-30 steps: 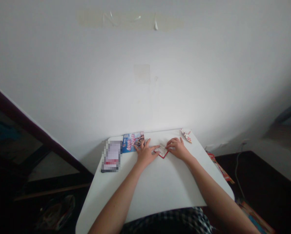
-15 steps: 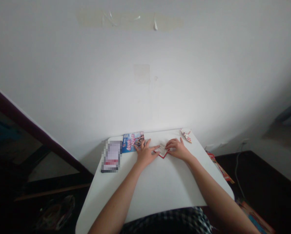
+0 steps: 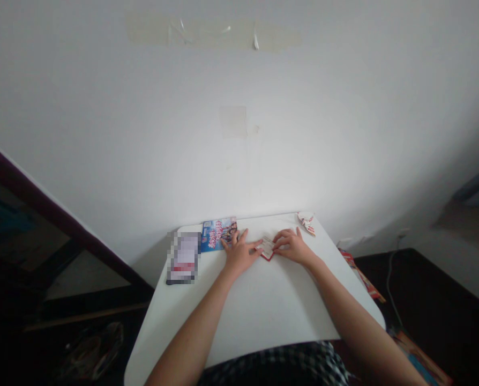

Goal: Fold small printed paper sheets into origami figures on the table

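Note:
A small folded piece of paper (image 3: 267, 246), whitish with print and a red edge, lies on the white table (image 3: 271, 305) between my hands. My left hand (image 3: 239, 253) rests with its fingers spread; its index fingertip and thumb touch the paper's left side. My right hand (image 3: 291, 246) has its fingers curled together on the paper's right edge, pinching it. Under and beyond my left fingers is a blue leaflet (image 3: 213, 236) with pink and white lettering, partly covered by that hand.
A phone (image 3: 183, 260), its screen blurred out, lies at the table's left edge. A crumpled white-and-red paper (image 3: 306, 222) sits at the back right corner by the wall (image 3: 263, 161). Red printed packaging (image 3: 364, 276) shows beyond the right edge.
My right fingers have shifted very slightly at the paper's right edge, and less of its red border shows. My left hand has stayed in place.

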`<action>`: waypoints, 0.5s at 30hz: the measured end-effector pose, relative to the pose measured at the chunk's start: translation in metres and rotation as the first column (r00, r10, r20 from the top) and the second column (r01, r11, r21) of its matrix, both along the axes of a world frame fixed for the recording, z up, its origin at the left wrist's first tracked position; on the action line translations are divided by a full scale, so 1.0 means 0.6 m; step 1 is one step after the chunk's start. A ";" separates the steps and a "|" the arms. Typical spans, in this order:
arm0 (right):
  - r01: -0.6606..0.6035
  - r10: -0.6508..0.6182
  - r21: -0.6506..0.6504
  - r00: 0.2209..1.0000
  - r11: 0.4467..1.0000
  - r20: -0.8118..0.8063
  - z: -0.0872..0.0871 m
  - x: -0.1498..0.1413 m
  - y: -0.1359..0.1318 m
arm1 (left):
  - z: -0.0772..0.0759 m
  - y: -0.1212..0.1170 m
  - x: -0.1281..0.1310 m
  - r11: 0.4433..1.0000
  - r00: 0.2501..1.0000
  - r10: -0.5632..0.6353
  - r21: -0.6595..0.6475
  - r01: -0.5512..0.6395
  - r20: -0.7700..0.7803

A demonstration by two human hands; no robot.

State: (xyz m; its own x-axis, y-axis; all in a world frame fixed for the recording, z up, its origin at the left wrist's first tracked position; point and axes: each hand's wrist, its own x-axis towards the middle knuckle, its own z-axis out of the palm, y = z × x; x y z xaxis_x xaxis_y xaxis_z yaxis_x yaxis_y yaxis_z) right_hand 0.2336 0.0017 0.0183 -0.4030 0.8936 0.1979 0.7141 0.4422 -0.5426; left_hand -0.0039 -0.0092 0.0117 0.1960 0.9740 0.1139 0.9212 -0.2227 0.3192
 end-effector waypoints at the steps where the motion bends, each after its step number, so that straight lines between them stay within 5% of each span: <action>1: 0.003 -0.003 0.003 1.000 1.000 -0.001 0.000 0.000 0.000 | 0.000 0.000 0.000 1.000 1.000 0.001 0.000 -0.001 0.001; 15: -0.015 0.014 0.043 1.000 0.999 0.024 -0.008 -0.002 0.000 | 0.008 -0.003 0.005 1.000 1.000 0.024 -0.002 -0.024 -0.011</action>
State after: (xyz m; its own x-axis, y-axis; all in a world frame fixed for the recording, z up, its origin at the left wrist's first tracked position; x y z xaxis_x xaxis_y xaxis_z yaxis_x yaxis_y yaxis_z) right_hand 0.2322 0.0016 0.0133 -0.4213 0.8783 0.2262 0.7198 0.4756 -0.5056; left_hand -0.0012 -0.0111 0.0162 0.1740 0.9786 0.1101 0.9297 -0.2001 0.3092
